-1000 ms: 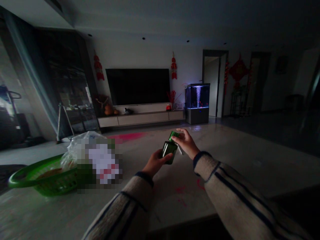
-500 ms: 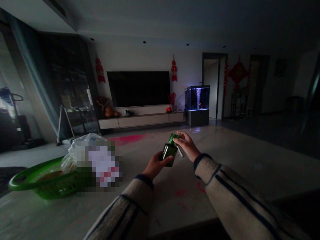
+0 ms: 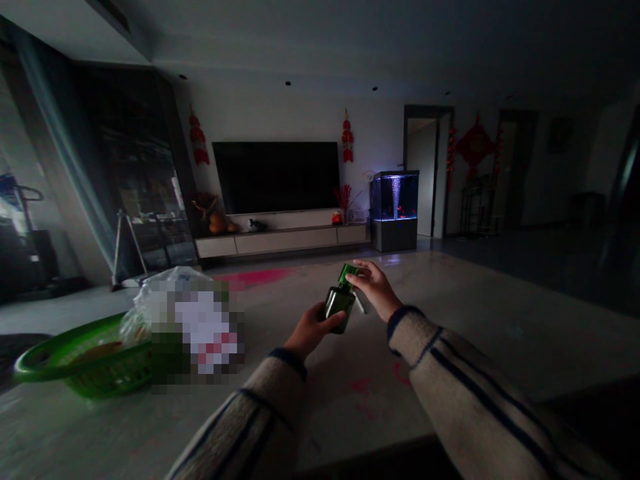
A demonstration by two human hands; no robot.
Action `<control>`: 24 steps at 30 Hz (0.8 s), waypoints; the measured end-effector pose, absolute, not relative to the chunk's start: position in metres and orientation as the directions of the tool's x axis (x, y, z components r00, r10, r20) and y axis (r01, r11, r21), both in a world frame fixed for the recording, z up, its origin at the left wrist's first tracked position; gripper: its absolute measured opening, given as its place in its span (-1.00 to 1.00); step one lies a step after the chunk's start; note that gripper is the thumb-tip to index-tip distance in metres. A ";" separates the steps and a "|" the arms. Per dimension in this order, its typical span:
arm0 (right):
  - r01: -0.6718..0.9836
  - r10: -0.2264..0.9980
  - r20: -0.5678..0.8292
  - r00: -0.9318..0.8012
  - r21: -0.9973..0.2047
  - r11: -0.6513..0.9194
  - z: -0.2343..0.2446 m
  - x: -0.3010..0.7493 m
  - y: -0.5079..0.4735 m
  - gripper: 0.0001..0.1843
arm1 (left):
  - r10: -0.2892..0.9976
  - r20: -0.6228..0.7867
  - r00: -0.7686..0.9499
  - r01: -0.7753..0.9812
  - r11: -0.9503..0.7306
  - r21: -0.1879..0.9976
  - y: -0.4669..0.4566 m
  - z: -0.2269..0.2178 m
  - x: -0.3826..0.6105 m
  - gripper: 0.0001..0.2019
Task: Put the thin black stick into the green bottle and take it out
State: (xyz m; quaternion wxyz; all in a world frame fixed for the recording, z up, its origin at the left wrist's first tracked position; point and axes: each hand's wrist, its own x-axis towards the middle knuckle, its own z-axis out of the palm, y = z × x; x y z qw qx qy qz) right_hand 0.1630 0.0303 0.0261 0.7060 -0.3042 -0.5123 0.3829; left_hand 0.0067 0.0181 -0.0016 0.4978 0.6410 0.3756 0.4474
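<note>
A small dark green bottle (image 3: 339, 307) is held above the table (image 3: 475, 313). My left hand (image 3: 311, 329) wraps round the bottle's body from below. My right hand (image 3: 374, 288) pinches its green cap (image 3: 347, 273) at the top, with a thin pale stick-like thing jutting down beside the fingers. Both sleeves are beige with dark stripes.
A green plastic basket (image 3: 75, 363) stands on the table at the left, with a clear plastic bag (image 3: 165, 283) and a blurred-out package beside it. Red smears mark the tabletop. Beyond are a television (image 3: 277, 175), a low cabinet and a lit aquarium (image 3: 394, 200).
The hands and bottle have stayed almost in place. My right hand has shifted a little on the cap, which looks turned slightly.
</note>
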 end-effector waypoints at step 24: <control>-0.227 0.860 0.458 0.226 -0.833 0.504 0.026 0.172 0.036 -0.51 | 0.914 0.261 0.312 0.051 -0.290 0.956 0.030 -0.006 0.002 -0.50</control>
